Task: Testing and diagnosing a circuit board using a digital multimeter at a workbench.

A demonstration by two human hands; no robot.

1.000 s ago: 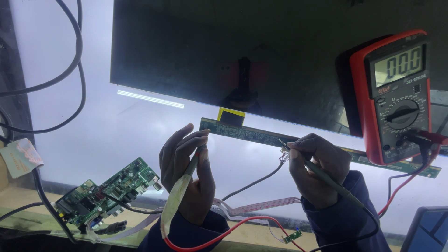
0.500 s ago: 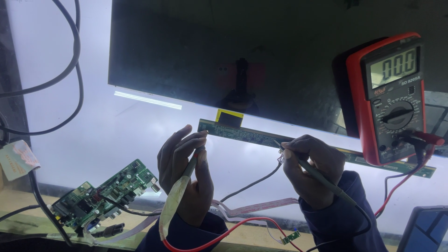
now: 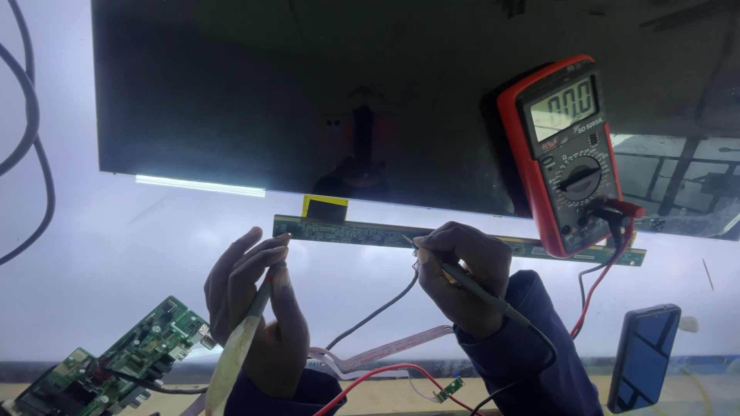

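Green driver strip (image 3: 462,239) under probing: right hand (image 3: 462,277) grips black probe (image 3: 470,283), left hand (image 3: 250,308) pinches flat ribbon cable (image 3: 235,354); next contact demands steady tip placement.

A glowing white table (image 3: 116,254) carried a large dark display panel (image 3: 270,100) with a narrow green strip board (image 3: 347,229) at its near edge, a red multimeter (image 3: 566,154) resting on the panel, a green circuit board (image 3: 116,370), black cables (image 3: 27,154) and a dark phone (image 3: 644,356).
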